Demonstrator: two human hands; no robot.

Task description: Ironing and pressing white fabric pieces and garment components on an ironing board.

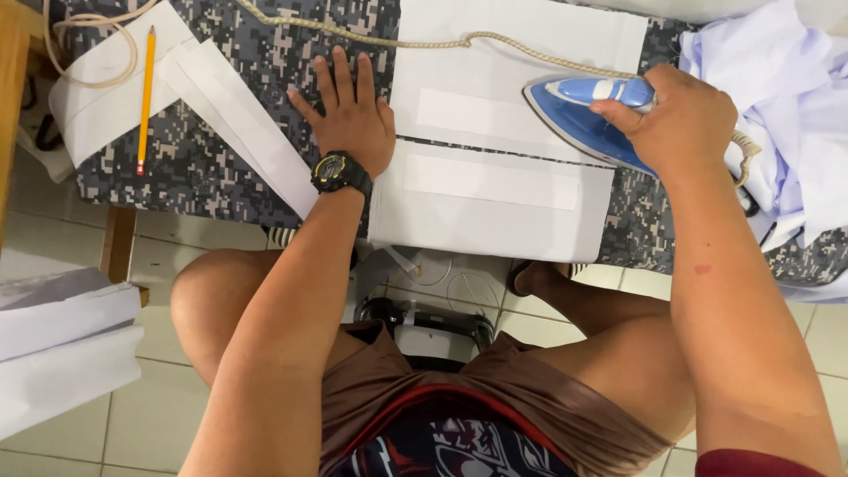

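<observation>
Bench (230, 53): wearing a camouflage cover, carrying everything.
White cloth (495, 190): two flat pieces lying side by side.
Right hand (680, 119): fingers gripping the blue iron (579, 110) — sitting on the cloth's right edge.
Left hand (349, 110): fingers spreading flat just left of the cloth.
Pencil (146, 97): lying far left.

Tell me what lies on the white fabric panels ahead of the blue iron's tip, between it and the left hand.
Nothing visible. The right hand holds the blue iron, tip pointing left over the upper white fabric panel. Ahead lie only flat fabric and a lighter strip. The left hand rests flat beyond the panel's left edge. The braided cord crosses farther up.
</observation>
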